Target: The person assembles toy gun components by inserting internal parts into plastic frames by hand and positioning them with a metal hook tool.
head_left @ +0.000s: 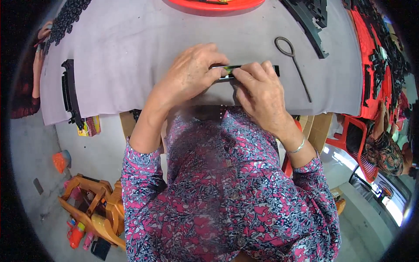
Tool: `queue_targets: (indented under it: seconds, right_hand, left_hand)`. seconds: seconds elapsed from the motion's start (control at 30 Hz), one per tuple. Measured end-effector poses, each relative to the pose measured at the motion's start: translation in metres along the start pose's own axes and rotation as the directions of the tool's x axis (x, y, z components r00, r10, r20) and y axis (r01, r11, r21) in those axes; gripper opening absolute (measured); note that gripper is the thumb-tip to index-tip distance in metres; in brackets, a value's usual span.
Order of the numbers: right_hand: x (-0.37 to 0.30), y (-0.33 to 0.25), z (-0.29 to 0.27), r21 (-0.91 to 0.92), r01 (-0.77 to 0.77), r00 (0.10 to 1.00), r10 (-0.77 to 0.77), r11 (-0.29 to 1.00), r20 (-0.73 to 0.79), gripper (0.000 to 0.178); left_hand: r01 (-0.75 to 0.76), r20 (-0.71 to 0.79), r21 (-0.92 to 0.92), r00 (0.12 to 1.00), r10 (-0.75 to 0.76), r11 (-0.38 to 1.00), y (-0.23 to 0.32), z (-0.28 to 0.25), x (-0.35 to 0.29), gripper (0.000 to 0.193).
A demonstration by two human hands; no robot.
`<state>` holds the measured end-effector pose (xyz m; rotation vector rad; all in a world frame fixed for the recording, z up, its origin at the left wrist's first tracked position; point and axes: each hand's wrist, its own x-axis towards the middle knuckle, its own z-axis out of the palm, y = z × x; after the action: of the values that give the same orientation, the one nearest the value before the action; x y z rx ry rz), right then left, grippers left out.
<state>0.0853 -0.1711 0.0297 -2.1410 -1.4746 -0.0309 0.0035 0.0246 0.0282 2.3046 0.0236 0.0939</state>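
Both my hands are at a narrow, glossy black strip (276, 71), which lies sideways low over the near part of the cloth-covered table (144, 52). A yellow-green patch shows on its middle. My left hand (192, 67) pinches the strip's left end between thumb and fingers. Farther right, my right hand (263, 91) is closed on it, its fingertips pressing on the middle and its thumb below. My fingers cover much of the strip, so its exact kind is unclear. To the right of my right hand lies a dark metal rod with a looped end (295, 61).
Long black plastic parts (307, 28) lie at the far right, another black part (70, 91) at the left edge. A red basin (214, 6) and a heap of small black pieces (65, 22) stand farther back. Other people sit left and right; a red-covered surface (364, 65) holds more black parts.
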Motion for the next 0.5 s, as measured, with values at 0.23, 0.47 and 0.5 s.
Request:
queue_targets:
  seconds: [0.23,0.47,0.5]
  right_hand:
    - [0.000,0.028,-0.046,0.271,-0.248,0.947,0.291,0.930,-0.132,0.031]
    - [-0.001,0.096,-0.046,-0.220,-0.431,0.901,0.402,0.875,-0.166,0.034]
    - [-0.002,0.100,-0.041,-0.229,-0.410,0.911,0.381,0.883,-0.160,0.036]
  left_hand:
    - [0.041,-0.143,0.066,0.989,-0.031,0.997,0.010,-0.005,-0.031,0.039]
    - [-0.027,-0.304,0.159,0.950,0.075,0.987,0.013,0.018,-0.033,0.041]
    - [-0.020,-0.327,0.188,0.942,0.081,0.982,0.013,0.021,-0.031,0.040]
